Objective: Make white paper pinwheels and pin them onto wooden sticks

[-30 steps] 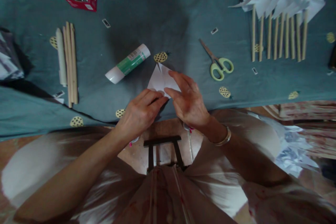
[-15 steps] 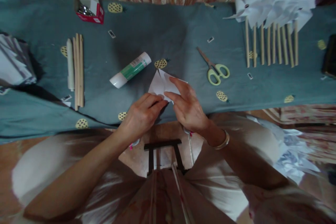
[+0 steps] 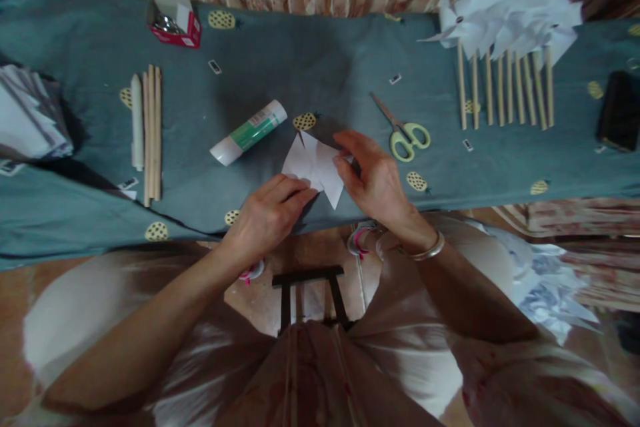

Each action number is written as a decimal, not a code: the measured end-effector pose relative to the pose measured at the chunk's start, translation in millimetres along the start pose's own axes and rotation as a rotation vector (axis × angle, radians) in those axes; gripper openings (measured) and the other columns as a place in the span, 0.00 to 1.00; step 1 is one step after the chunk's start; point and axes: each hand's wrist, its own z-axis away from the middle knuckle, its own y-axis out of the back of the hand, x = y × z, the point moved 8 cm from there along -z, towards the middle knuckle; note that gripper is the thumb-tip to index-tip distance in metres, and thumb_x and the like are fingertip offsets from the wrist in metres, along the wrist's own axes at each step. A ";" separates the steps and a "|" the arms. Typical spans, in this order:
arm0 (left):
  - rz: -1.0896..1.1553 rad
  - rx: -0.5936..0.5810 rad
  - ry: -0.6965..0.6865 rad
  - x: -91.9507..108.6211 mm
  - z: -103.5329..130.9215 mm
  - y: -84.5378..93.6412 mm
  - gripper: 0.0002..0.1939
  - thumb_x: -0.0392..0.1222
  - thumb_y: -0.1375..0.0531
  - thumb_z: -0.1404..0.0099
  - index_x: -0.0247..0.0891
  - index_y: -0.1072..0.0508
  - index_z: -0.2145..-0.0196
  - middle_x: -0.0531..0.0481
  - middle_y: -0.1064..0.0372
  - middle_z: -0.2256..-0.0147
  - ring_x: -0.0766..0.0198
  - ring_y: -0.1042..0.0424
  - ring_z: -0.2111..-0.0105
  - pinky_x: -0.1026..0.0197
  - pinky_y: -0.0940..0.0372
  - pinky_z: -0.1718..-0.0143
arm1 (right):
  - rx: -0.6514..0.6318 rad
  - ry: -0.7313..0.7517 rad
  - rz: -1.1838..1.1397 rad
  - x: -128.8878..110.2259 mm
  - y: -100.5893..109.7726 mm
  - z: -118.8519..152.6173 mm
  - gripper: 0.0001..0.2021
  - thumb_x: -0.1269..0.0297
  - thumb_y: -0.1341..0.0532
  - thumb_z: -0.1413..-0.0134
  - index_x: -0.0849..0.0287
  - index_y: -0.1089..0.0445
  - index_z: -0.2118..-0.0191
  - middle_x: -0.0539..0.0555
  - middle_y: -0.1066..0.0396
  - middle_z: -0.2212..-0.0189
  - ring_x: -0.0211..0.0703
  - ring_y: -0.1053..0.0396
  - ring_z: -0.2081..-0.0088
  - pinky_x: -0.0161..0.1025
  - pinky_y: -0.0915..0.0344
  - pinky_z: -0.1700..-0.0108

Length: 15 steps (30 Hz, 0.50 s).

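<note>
The left hand [image 3: 267,211] pinches slit, pointed white paper [image 3: 313,159], the right hand [image 3: 376,181] half open at its edge.

Left hand [image 3: 275,208] pinches; right hand [image 3: 376,185] holds thumb [image 3: 349,172] and forefinger [image 3: 354,141] apart (forearms [image 3: 150,317] angling inward).

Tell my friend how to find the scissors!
On the blue-green tablecloth, find the white paper pinwheels at the right. The scissors lie between them and the person's right hand. Their two pale green loop handles set them apart.
</note>
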 end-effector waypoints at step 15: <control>-0.024 -0.031 0.023 -3.6 -2.8 -2.4 0.12 0.38 0.45 0.28 0.36 0.27 0.49 0.43 0.24 0.58 0.58 0.26 0.59 0.54 0.28 0.57 | -0.158 0.049 -0.001 -6.7 -16.1 -25.3 0.19 0.64 0.39 0.40 0.51 0.34 0.43 0.52 0.26 0.46 0.49 0.31 0.46 0.50 0.36 0.39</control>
